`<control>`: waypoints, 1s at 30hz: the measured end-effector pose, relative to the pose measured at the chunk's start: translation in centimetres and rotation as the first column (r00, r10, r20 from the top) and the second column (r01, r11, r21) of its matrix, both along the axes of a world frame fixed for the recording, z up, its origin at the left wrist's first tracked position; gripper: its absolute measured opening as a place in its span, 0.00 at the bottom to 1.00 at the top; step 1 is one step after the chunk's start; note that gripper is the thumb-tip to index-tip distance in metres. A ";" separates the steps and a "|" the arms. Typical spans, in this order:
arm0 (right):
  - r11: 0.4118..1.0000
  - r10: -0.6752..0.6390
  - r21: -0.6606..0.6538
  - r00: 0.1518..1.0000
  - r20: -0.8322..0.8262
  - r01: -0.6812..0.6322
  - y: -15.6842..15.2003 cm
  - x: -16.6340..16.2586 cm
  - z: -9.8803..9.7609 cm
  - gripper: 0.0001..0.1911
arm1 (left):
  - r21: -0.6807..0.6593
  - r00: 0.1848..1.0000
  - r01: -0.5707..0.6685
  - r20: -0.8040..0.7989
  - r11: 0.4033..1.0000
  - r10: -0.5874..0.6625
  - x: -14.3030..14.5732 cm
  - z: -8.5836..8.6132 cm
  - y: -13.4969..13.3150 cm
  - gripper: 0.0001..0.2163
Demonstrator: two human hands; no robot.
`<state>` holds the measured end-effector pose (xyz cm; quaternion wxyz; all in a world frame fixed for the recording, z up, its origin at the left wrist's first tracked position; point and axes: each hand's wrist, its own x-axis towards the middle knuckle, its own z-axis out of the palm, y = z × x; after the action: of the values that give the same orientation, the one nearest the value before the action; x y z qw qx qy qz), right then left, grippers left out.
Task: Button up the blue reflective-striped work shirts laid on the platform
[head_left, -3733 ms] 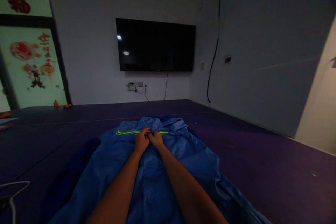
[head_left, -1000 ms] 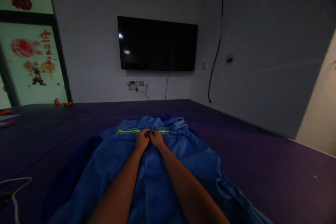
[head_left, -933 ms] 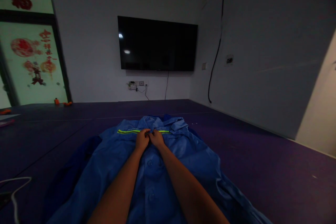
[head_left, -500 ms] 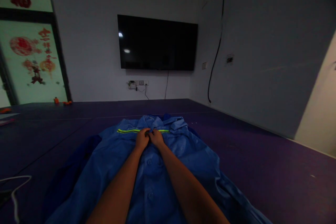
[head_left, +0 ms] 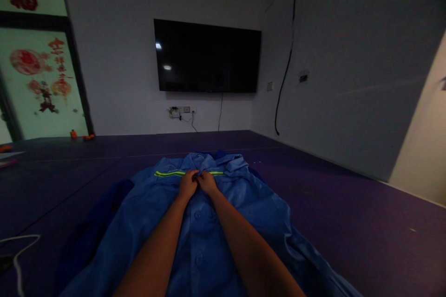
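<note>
A blue work jacket (head_left: 268, 213) with a yellow-green stripe across its chest lies front side up, its collar at the far end. My left hand (head_left: 188, 183) and my right hand (head_left: 206, 182) meet at the front placket, level with the stripe. Both sets of fingers are closed in a pinch on the jacket's front edge, close together. What sits exactly between the fingertips is hidden. Lower down the placket, two buttons show between my forearms.
The jacket is spread on a dark purple floor (head_left: 334, 204). A white cable (head_left: 18, 260) lies at the lower left. Small orange objects (head_left: 74, 134) stand near the glass door (head_left: 38, 79). A television (head_left: 209, 58) hangs on the far wall, and a black cable (head_left: 286, 69) hangs at the right.
My hands stay at the same spot on the placket, with barely any finger movement. The whole view has shifted slightly.
</note>
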<state>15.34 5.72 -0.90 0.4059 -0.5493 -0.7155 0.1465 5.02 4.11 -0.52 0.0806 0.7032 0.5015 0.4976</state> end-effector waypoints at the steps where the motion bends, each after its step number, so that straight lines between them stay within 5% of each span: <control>1: 1.000 -0.003 -0.002 1.000 0.008 0.003 -0.1 0.0 0.1 0.07 | -0.001 1.000 -0.001 0.000 1.000 0.001 0.0 0.0 0.0 0.21; 30: 0.999 -0.033 0.015 0.997 0.073 0.031 -0.7 0.0 0.6 0.10 | 0.006 1.000 0.014 0.008 1.000 -0.014 0.0 0.1 -0.1 0.21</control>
<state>15.32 5.03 -0.25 0.3856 -0.5628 -0.7221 0.1147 5.02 3.99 -0.45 0.0840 0.7049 0.4947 0.5012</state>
